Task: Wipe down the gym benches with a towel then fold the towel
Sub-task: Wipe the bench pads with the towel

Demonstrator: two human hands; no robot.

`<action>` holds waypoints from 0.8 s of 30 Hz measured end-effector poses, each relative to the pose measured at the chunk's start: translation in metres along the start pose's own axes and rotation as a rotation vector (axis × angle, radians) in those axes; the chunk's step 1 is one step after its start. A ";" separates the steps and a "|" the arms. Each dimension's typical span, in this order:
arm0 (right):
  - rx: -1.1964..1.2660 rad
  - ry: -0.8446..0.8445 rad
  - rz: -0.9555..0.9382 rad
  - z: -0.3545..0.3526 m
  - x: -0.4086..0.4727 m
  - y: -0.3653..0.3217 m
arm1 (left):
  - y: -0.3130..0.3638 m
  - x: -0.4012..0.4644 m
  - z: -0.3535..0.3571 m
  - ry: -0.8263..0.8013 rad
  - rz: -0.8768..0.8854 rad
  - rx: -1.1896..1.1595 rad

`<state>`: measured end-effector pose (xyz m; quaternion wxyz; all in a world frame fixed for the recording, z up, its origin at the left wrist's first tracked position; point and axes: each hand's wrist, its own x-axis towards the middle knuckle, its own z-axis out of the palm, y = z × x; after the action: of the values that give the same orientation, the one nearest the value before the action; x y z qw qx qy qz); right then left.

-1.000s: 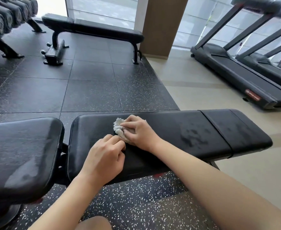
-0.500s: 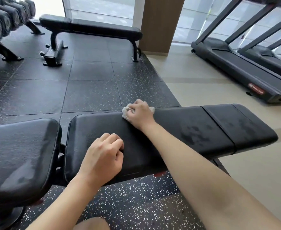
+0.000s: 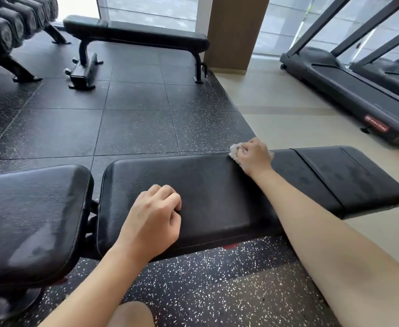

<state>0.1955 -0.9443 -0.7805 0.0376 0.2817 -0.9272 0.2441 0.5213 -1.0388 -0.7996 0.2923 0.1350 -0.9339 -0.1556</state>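
1. While my head cam looks down at a gym floor, I see the right hand (image 3: 254,155) stretched fwd, fingers curled over a small white towel (image 3: 234,152) and pressing it onto the far edge of the near bench (image 3: 217,197).
2. Towel is bunched up; only bits show, at the left of the knuckles and a sliver at the right of the hand. It sits on the long black pad, just left of the seam where the end section (image 3: 349,178) starts.
3. Left hand (image 3: 152,219) rests on the same pad, nearer me, well apart from the towel. Its fingers are curled under into a loose fist w/ nothing in it that I can see.
4. Pad surface shows dull smudges & darker patches to the right of the right hand, on both sides of the seam.
5. To the left, across a narrow gap, a separate black seat pad (image 3: 31,220) w/ glossy reflections.
6. Bkgd: a second flat bench (image 3: 134,35) stands on the black speckled rubber tiles (image 3: 134,119), near a brown pillar (image 3: 236,31).
7. Top left, a rack of dumbbells (image 3: 7,29); top right, treadmills (image 3: 358,90) on the pale floor by the windows.
8. Bottom centre, a knee (image 3: 130,315) is in shot.
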 end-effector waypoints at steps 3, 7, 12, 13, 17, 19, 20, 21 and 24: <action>-0.011 0.011 -0.031 0.009 -0.021 -0.026 | 0.000 0.000 0.000 0.001 -0.010 0.004; 0.116 -0.078 -0.266 0.014 -0.072 -0.057 | 0.001 0.000 -0.001 -0.019 -0.008 0.016; 0.235 -0.226 -0.463 -0.012 -0.123 -0.040 | 0.001 0.003 -0.006 -0.100 -0.035 0.028; 0.234 -0.245 -0.482 -0.021 -0.129 -0.029 | 0.001 0.004 -0.006 -0.119 -0.044 0.032; 0.198 -0.232 -0.492 -0.057 -0.141 0.031 | 0.016 0.012 -0.003 -0.190 -0.060 0.004; 0.195 -0.134 -0.391 -0.070 -0.134 0.064 | 0.036 0.019 0.007 -0.214 -0.005 -0.032; 0.193 -0.081 -0.317 -0.074 -0.128 0.077 | 0.048 0.022 0.015 -0.226 0.029 -0.048; 0.192 -0.043 -0.250 -0.076 -0.123 0.086 | 0.060 0.027 0.024 -0.241 0.061 -0.066; 0.168 0.010 -0.177 -0.069 -0.127 0.083 | 0.089 0.041 0.047 -0.271 0.112 -0.097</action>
<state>0.2526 -0.7877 -0.7820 0.0399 0.3633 -0.8747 0.3182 0.4464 -0.9611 -0.7826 0.1777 0.0464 -0.9623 -0.2008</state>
